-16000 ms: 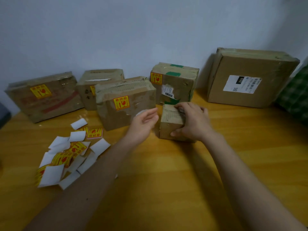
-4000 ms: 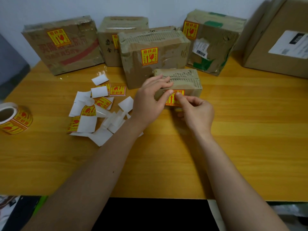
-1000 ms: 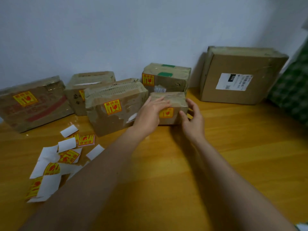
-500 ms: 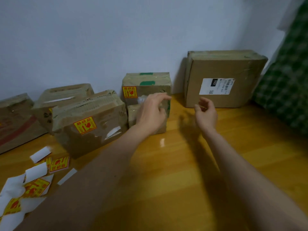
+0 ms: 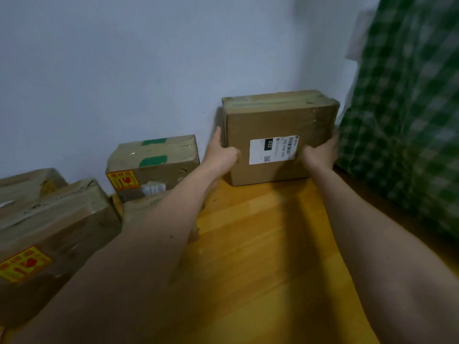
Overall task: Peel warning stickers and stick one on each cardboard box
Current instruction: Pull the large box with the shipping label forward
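Fingers of the left hand and right hand clasp opposite sides of the large box, which stands against the wall on the table. It bears only a shipping label; no warning sticker. The taped box and near box carry theirs. One application apparently remains.
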